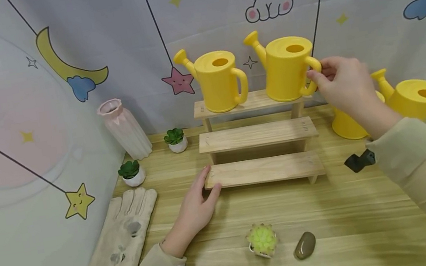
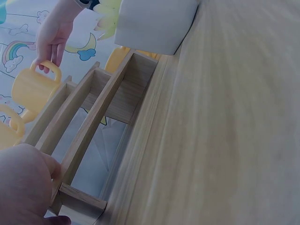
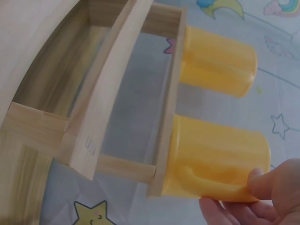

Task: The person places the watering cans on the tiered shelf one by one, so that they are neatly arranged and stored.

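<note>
A yellow watering can (image 1: 288, 67) stands on the top step of a three-tier wooden stand (image 1: 262, 170), at its right end. My right hand (image 1: 345, 82) pinches this can's handle between thumb and fingers; the right wrist view shows the same grip on the can (image 3: 218, 157). To the left, a second yellow watering can (image 1: 218, 81) is on that same step. My left hand (image 1: 195, 205) grips the left end of the lowest step, thumb at the front edge and fingers behind. In the left wrist view the fingertips are partly hidden by the stand.
Two more yellow watering cans, one (image 1: 416, 98) partly covering the other (image 1: 347, 123), stand right of the stand. Toward the front lie a light-green succulent (image 1: 262, 239) and a brown stone (image 1: 305, 245). Leftward are a glove (image 1: 119, 241), small potted plants (image 1: 132, 173) and a ribbed vase (image 1: 126, 130).
</note>
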{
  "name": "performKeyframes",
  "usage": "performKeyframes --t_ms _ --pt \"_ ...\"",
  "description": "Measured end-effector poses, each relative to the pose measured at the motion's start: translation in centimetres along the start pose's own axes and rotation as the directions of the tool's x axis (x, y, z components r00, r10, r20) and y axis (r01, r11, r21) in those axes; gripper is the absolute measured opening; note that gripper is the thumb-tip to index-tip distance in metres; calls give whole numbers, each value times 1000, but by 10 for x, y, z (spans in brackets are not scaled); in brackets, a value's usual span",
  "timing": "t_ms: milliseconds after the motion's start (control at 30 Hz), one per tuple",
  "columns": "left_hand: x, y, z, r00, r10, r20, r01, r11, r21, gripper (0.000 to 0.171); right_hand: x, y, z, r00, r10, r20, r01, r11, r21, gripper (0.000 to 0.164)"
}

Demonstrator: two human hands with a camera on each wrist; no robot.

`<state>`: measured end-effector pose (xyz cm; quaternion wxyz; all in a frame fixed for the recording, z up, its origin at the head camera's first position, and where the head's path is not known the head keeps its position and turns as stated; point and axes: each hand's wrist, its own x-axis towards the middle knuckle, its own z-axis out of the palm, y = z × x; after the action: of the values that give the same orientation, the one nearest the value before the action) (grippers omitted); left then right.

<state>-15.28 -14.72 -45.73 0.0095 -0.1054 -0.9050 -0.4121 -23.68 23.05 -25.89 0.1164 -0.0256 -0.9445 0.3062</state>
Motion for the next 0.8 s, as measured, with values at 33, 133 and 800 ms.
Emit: performKeyframes --t_ms 33,133,800 --pt "0 0 0 1000 -1 0 1 1000 0 68 -1 1 1 1000 -2 -3 2 1000 3 67" --pt "0 0 1 1000 5 -8 -5 1000 -4 66 -6 3 2 1000 1 -11 0 1000 24 71" --pt "1 -2 1 1000 -7 -1 7 1000 -13 68 -43 146 -13 864 331 -380 -227 929 293 67"
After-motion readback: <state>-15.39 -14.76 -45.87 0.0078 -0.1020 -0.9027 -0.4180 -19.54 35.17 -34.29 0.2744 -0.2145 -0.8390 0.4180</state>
